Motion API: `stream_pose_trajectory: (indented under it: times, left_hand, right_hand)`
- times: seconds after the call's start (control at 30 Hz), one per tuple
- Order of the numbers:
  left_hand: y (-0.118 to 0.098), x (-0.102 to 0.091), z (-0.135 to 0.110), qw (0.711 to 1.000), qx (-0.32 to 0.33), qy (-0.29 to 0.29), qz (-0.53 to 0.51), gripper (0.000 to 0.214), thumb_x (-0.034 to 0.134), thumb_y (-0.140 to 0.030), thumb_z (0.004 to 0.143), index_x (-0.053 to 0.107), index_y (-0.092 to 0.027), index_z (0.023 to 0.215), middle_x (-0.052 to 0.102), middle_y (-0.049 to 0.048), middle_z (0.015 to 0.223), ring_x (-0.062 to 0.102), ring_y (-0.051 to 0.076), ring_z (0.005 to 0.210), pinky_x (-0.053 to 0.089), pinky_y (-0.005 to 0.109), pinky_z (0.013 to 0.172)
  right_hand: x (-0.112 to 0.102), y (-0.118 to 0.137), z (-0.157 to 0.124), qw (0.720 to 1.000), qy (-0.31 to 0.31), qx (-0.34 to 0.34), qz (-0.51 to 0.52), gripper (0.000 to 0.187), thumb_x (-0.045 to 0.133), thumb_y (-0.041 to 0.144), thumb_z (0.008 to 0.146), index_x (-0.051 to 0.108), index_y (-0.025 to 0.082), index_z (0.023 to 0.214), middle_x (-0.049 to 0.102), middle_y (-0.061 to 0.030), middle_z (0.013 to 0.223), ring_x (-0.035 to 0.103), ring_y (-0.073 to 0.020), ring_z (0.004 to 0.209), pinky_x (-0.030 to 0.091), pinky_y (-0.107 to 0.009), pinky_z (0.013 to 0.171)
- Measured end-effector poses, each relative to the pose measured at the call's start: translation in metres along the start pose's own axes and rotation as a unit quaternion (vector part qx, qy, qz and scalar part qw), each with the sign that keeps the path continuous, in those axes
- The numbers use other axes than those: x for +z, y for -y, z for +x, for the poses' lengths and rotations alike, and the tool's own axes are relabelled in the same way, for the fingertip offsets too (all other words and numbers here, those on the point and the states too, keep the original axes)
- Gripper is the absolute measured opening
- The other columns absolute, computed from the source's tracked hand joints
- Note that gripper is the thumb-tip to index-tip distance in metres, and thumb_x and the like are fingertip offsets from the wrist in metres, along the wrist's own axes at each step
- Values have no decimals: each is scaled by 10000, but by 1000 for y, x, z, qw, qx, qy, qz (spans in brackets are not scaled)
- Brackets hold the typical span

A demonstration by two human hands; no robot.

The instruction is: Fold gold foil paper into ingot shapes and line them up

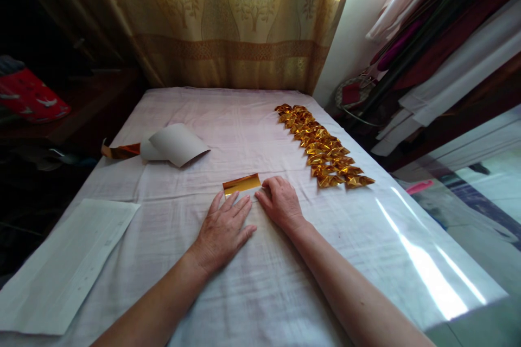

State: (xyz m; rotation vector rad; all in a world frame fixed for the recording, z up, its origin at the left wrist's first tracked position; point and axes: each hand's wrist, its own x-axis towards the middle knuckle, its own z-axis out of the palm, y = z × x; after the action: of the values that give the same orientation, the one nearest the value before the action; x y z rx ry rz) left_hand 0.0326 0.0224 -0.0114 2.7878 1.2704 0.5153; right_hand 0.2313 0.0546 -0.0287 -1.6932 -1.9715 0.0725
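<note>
A small sheet of gold foil paper (241,183) lies partly folded on the white cloth-covered table (203,114). My left hand (223,227) lies flat on the paper's near part, fingers stretched out. My right hand (280,199) rests beside it with fingertips curled and pressing down on the paper's right corner. A long double row of several folded gold paper pieces (321,146) runs away from me on the right side of the table.
Curled white and gold sheets (171,143) lie at the left. A flat white paper sheet (61,265) sits at the near left edge. A patterned curtain (228,16) hangs behind the table; stacked fabrics (448,49) are at the right.
</note>
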Motion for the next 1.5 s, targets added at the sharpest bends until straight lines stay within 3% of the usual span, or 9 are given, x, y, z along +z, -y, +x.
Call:
stream_pose_trajectory:
  times: [0.33,0.5,0.6,0.67,0.8,0.97,1.13,1.33,1.5]
  left_hand:
    - [17,-14,-25,999,-30,-20,22,346,484,-363,974,642,-249,1259,662,54,1309,534,306,1292,230,566,1157]
    - [14,-14,-22,999,-27,-28,24,327,493,-348,967,664,-232,1220,668,62,1298,547,313,1275,235,571,1149]
    - [14,-15,-21,999,-26,-32,24,337,489,-346,966,659,-228,1232,674,70,1288,550,314,1270,240,571,1147]
    - [14,-15,-21,999,-28,-34,25,347,484,-351,967,654,-224,1242,677,71,1282,555,319,1261,243,580,1144]
    - [15,-16,-21,999,-32,-32,28,339,487,-355,968,669,-226,1224,687,61,1267,568,326,1242,261,595,1130]
    - [15,-18,-21,999,-34,-22,28,334,480,-369,973,686,-228,1195,689,51,1265,577,318,1232,281,591,1122]
    - [17,-15,-21,999,-29,-33,29,319,482,-337,975,681,-223,1197,689,58,1264,567,315,1242,282,594,1122]
    - [23,-8,-22,998,-17,-60,15,279,496,-297,974,689,-221,1161,708,53,1223,588,286,1199,281,583,1134]
    - [25,-5,-22,996,-24,-83,20,255,500,-278,962,695,-232,1118,637,90,1325,536,291,1272,334,556,1121]
  right_hand:
    - [-3,0,0,1000,-3,1,14,51,580,249,879,614,212,872,655,-72,895,588,-238,862,438,-349,769]
    - [-13,10,-8,995,-33,-92,14,196,507,196,932,665,203,1048,676,-103,1211,573,-252,1153,410,-401,968]
    - [-17,20,-16,975,71,-208,21,326,483,259,972,615,235,1269,593,-76,1389,469,-250,1339,318,-457,1114]
    - [-19,25,-20,959,156,-237,18,417,480,323,984,534,231,1387,522,-80,1463,420,-247,1391,264,-486,1165]
    - [-27,18,-23,949,239,-206,-21,552,439,410,1001,391,177,1500,346,-117,1567,312,-261,1459,192,-531,1203]
    - [-42,-8,-23,951,263,-143,-84,594,398,443,1006,331,167,1528,270,-107,1592,247,-280,1483,178,-553,1203]
    - [-44,-15,-26,959,239,-129,-87,566,418,418,997,375,181,1509,319,-102,1578,273,-281,1473,208,-559,1189]
    - [-33,-6,-19,984,146,-101,-20,461,516,298,934,541,175,1378,523,-140,1452,465,-288,1352,332,-541,1122]
    - [-23,4,-5,991,68,-112,36,536,602,246,850,532,152,1373,544,-161,1421,500,-300,1301,401,-494,1071]
